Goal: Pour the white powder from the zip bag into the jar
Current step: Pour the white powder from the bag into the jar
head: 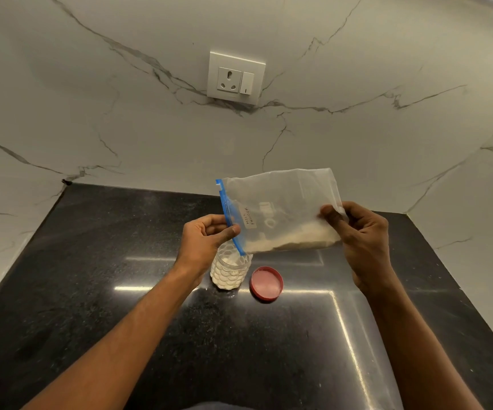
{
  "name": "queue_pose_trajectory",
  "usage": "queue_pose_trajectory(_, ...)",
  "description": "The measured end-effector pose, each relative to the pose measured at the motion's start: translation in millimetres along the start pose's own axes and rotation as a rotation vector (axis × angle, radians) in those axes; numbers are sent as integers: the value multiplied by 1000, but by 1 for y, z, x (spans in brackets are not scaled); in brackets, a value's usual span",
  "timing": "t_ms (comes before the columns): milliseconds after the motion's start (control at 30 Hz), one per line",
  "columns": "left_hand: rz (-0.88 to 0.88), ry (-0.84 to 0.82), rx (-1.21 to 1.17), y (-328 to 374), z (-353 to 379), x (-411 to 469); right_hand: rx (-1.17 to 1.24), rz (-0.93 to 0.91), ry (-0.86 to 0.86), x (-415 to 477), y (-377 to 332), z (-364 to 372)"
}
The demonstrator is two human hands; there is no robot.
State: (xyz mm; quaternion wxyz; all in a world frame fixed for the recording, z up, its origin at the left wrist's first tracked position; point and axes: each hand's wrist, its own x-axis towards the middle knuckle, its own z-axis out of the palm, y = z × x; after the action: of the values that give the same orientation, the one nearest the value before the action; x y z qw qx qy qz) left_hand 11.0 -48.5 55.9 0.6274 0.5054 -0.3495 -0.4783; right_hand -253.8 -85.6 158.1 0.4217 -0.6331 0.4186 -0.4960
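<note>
Over jar (pixel 230 272), zip bag (pixel 283 208) mouth

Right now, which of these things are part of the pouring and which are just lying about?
In the job: zip bag, held by left hand and right hand; white powder; jar under the bag's blue zip end.
Lying about: red lid beside the jar; wall socket; black counter.

glossy black stone counter (pixel 121 291), clear plastic zip bag (pixel 283 202), dimpled jar (pixel 229 272)
</note>
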Motion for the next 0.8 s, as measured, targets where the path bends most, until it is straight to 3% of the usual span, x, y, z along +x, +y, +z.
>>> queue_pose_trajectory(800, -81, 13, -60, -8, -9, 0, -102, -37, 32, 7, 5, 14)
